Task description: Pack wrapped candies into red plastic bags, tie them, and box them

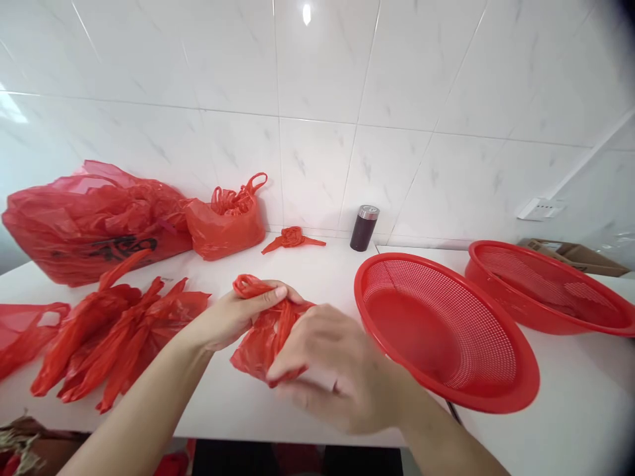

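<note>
A crumpled red plastic bag (258, 347) is held above the white table between my two hands. My left hand (251, 311) is closed around its upper part, thumb on top, with a loop of the bag sticking out past the knuckles. On the other side, my right hand (332, 370) is curled with its fingers at the bag's edge, smeared by motion. It touches the bag, but its fingertips are partly hidden. To the left lie several loose red plastic bags (124, 330) in a bunch. The perforated red basket (441, 324) stands just right of my right hand.
Along the wall stand a large stuffed red bag (94, 218), a smaller filled red bag (225, 228), a knotted red bag (292, 238) and a dark tumbler (364, 228). A second red basket (550, 284) and a cardboard box (578, 256) are at the right.
</note>
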Motion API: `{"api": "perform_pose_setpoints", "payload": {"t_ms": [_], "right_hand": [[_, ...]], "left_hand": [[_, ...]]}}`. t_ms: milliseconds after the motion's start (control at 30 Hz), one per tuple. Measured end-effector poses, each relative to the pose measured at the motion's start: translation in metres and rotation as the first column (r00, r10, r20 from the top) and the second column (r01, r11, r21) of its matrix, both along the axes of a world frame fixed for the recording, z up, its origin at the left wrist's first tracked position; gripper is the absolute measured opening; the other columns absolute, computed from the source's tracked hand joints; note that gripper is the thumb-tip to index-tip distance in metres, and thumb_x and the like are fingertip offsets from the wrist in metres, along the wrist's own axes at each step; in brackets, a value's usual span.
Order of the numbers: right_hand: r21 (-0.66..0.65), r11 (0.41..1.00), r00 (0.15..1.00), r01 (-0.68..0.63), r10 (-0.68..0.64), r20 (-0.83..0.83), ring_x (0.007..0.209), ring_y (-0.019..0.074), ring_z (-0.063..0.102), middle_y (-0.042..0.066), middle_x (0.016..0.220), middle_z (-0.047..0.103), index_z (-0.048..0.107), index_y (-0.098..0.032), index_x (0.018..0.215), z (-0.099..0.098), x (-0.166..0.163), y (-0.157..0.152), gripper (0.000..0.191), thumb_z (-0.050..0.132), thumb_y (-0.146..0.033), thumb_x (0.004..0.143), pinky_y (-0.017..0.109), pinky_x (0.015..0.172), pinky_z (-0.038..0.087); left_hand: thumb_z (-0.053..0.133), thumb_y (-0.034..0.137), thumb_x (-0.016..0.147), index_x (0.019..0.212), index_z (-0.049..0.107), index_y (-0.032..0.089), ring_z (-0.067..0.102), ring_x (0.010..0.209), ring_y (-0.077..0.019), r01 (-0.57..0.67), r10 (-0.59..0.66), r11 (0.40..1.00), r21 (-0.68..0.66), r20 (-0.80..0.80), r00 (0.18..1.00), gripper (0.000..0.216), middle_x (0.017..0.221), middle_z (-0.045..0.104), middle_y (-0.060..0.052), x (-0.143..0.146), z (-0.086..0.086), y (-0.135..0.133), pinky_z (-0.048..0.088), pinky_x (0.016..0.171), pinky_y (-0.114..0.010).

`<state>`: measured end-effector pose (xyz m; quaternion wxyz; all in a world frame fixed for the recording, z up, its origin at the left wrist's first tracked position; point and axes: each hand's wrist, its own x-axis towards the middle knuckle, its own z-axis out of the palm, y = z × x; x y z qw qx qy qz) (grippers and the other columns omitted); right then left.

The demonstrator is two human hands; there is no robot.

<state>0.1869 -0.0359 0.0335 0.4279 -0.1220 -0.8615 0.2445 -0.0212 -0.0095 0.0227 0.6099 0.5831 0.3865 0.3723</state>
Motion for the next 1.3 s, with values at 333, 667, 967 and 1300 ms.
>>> {"api": "perform_pose_setpoints", "payload": {"t_ms": [333,667,967,1300], "right_hand": [[-0.693,0.719,0.991,0.052,-0.121,-0.051,0.080,0.0157,0.059,0.001,0.086,0.062,0.051,-0.029,0.128,-0.067,-0.031,0.052,0.037,0.036,-0.046,0.099,0.034,0.080,0.049],[-0.547,0.810,0.967,0.210,-0.254,-0.006,0.084,0.0156,0.058,0.003,0.092,0.061,0.057,-0.021,0.094,-0.075,-0.029,0.050,0.014,0.044,-0.027,0.092,0.029,0.074,0.048],[-0.308,0.731,0.781,0.609,-0.619,0.076,0.075,0.0161,0.061,0.002,0.085,0.064,0.056,-0.022,0.099,-0.125,-0.010,0.075,0.022,0.035,-0.026,0.096,0.027,0.070,0.045],[-0.142,0.684,0.675,0.716,-0.627,0.389,0.069,0.0163,0.058,-0.001,0.075,0.063,0.057,-0.026,0.104,-0.147,-0.059,0.063,0.029,0.028,-0.030,0.099,0.025,0.061,0.034]], "left_hand": [[0.049,0.006,0.075,0.074,0.053,0.020,0.049,0.057,-0.0098,-0.053,0.344,0.837,0.545,-0.448,0.825,0.015,0.067,0.056,0.005,0.009,-0.020,-0.005,0.040,0.057,-0.022],[0.045,0.016,0.089,0.111,0.059,0.024,0.063,0.104,-0.0198,-0.150,0.615,0.614,0.775,-0.351,0.707,0.028,0.117,0.064,-0.007,0.018,-0.060,-0.013,0.050,0.085,-0.030],[0.044,0.047,0.093,0.105,0.069,0.020,0.062,0.065,-0.0182,-0.468,0.659,0.748,0.470,-0.444,0.607,0.039,0.096,0.074,-0.006,-0.040,-0.106,-0.049,0.051,0.067,-0.029],[0.029,0.038,0.098,0.100,0.056,0.022,0.064,0.088,-0.0192,-0.656,0.823,0.567,0.498,-0.387,0.417,0.032,0.096,0.068,-0.004,-0.003,-0.143,-0.037,0.048,0.078,-0.028]]}}
